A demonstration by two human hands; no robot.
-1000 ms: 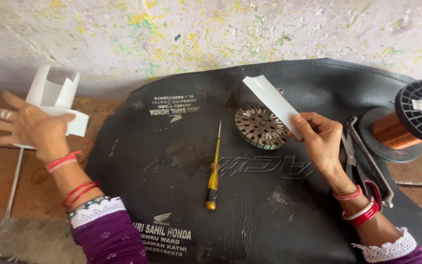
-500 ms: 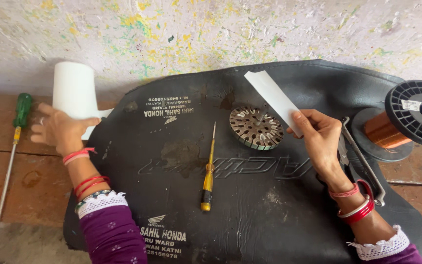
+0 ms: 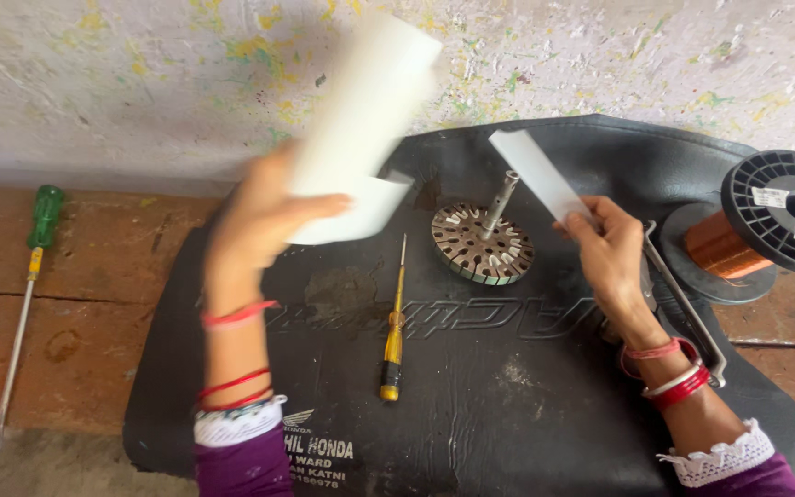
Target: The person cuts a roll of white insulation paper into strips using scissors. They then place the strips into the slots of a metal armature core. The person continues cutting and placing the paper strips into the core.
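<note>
My left hand [image 3: 259,216] is raised over the left part of the black rubber mat [image 3: 508,405] and grips a curled white paper sheet [image 3: 361,120], which is blurred by motion. My right hand [image 3: 604,244] pinches a narrow white paper strip [image 3: 537,173] just right of the round metal stator with a centre shaft [image 3: 482,241]. A yellow-handled screwdriver [image 3: 394,336] lies on the mat between my two hands.
A green-handled screwdriver [image 3: 28,285] lies on the brown floor at the left. A black spool of copper wire [image 3: 766,230] stands at the right, with a metal tool [image 3: 687,299] beside my right wrist. A paint-spattered wall [image 3: 140,83] runs behind.
My left hand has lifted the white sheet from the far left and swung it right, above the mat near the stator. My right hand has kept the strip almost still.
</note>
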